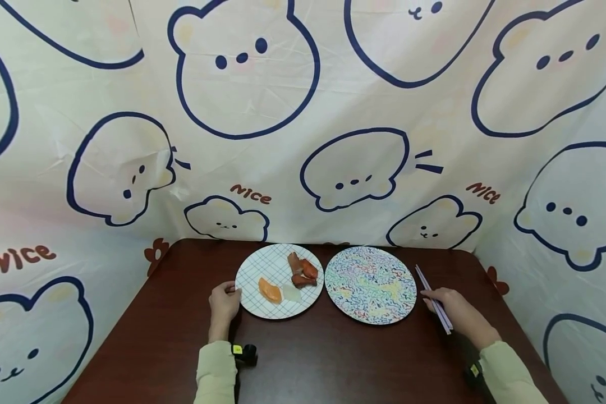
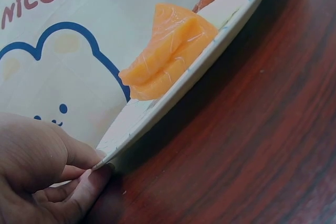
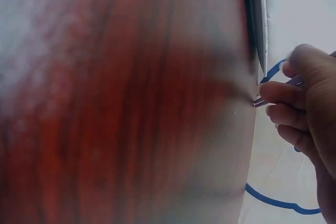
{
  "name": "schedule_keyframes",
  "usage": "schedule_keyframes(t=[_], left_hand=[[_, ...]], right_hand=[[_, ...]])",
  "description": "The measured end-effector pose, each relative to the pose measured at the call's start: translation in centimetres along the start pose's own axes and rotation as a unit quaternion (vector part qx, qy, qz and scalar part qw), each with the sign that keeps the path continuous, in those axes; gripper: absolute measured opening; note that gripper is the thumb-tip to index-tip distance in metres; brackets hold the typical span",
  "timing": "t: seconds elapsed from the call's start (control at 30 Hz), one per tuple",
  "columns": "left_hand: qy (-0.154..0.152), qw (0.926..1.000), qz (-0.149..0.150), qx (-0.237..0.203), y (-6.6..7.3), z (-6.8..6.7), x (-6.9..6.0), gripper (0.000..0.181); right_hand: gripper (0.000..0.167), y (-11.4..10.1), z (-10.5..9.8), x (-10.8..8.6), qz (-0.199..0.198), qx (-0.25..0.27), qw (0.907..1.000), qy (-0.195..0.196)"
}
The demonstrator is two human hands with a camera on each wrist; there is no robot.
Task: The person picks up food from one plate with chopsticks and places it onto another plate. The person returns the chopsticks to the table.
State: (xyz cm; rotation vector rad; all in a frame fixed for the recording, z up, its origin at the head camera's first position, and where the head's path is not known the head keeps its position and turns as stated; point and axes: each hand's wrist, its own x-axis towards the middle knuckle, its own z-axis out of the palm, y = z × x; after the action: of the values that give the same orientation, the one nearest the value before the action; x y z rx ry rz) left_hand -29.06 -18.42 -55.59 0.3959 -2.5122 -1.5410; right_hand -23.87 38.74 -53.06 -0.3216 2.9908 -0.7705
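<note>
My left hand [image 1: 224, 307] pinches the left rim of a white plate with a grid pattern [image 1: 260, 264]. In the left wrist view the thumb lies above the rim and fingers beneath it. The plate bears an orange salmon-like slice [image 2: 168, 51], a pale translucent piece [image 1: 291, 293] and reddish-brown meat-like pieces [image 1: 303, 274]. To its right, close beside it, lies a round plate with a multicoloured squiggle pattern [image 1: 368, 286]. Just right of that plate, my right hand [image 1: 458, 311] holds a pair of pale purple chopsticks [image 1: 424, 280], their far ends pointing away from me.
Both plates are near the back edge of a dark brown wooden table [image 1: 333, 359]. A whitish cloth with bear drawings [image 1: 283, 168] hangs behind and along both sides. Each wrist carries a small black camera [image 1: 249, 354].
</note>
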Motion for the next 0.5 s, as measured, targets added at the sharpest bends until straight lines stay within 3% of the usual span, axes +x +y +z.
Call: schedule_keyframes(t=[0.27,0.5], left_hand=[[0.002,1.0,-0.002,-0.001,0.09,0.01,-0.01,0.037],[0.002,1.0,-0.005,0.001,-0.02,0.07,-0.01,0.037]], right_hand=[[0.012,0.22,0.11,0.74,-0.012,0.014,0.9995,0.026],[0.018,0.84,0.21,0.82,-0.009,0.009,0.9997,0.023]])
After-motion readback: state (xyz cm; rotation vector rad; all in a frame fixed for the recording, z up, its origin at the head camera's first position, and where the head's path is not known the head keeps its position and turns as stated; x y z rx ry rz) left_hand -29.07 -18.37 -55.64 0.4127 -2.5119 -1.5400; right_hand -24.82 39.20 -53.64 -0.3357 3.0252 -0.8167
